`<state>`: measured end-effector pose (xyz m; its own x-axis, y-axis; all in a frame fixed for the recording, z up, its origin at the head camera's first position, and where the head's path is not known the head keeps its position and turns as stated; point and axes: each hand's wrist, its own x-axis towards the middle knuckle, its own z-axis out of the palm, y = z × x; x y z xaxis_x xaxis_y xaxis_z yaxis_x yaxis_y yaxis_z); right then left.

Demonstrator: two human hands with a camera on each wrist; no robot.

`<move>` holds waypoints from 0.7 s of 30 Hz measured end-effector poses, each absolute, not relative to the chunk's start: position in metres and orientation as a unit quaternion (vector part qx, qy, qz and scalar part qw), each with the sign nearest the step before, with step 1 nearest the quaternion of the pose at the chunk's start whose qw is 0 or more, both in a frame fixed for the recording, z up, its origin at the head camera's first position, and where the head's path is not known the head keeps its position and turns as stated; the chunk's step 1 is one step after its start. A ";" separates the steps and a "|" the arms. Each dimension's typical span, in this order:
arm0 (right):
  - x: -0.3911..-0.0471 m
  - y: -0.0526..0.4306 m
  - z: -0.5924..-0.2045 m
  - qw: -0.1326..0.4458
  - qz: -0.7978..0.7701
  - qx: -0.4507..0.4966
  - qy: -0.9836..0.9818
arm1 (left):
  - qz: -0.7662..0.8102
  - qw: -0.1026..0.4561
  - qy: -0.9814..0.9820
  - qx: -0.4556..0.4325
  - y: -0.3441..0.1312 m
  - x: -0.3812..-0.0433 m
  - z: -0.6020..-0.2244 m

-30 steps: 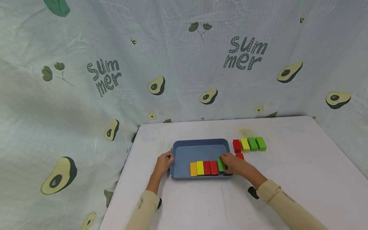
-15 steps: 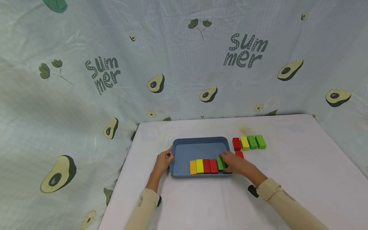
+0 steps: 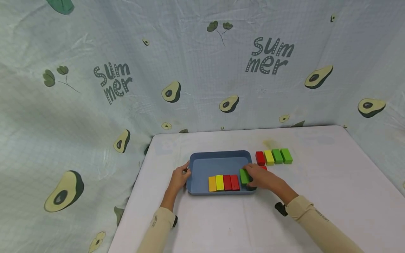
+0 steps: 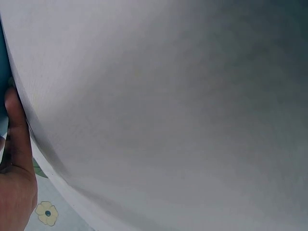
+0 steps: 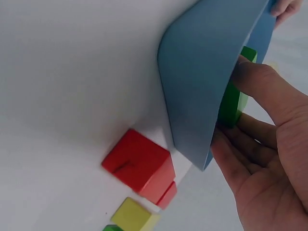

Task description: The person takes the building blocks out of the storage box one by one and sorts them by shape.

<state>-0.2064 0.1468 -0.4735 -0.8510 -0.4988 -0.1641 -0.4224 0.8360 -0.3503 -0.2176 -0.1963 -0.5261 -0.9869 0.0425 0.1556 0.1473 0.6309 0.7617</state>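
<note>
Two "summer" prints point(image 3: 270, 56) are standing out in dark letters on the avocado-patterned cloth point(image 3: 196, 63) behind the desk point(image 3: 202, 225). Lettering is running along both sleeves point(image 3: 329, 230), too small to read. The right hand point(image 3: 262, 176) is pinching a green block point(image 3: 244, 177) between thumb and fingers at the near right corner of the blue tray point(image 3: 218, 165); the tray's wall is partly hiding it in the right wrist view. The left hand point(image 3: 179, 177) is holding the tray's left end, thumb at the rim, fingers along the outer wall. An orange block point(image 3: 212, 184), a yellow block point(image 3: 219, 183) and two red blocks point(image 3: 227, 183) are lying side by side inside, along the near wall, with a gap before the green one. Right of the tray, a row of four more blocks point(image 3: 269, 157) is sitting on the desk: red, yellow, green, green. Another red block point(image 3: 264, 168) is sitting nearer, the right hand mostly covering it in the head view.
</note>
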 end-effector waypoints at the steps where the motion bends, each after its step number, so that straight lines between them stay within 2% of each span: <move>1: -0.207 0.149 -0.472 0.122 -0.156 -0.241 0.950 | -0.425 0.059 -0.902 -0.051 -0.196 -0.218 -0.526; 6: -0.209 0.162 -0.467 0.095 -0.155 -0.251 0.951 | -0.423 0.051 -0.903 -0.044 -0.196 -0.219 -0.526; 14: -0.215 0.181 -0.456 0.099 -0.190 -0.225 0.951 | -0.426 0.041 -0.903 -0.038 -0.196 -0.219 -0.525; 21: -0.220 0.198 -0.457 0.073 -0.190 -0.219 0.954 | -0.425 0.046 -0.903 -0.043 -0.196 -0.220 -0.526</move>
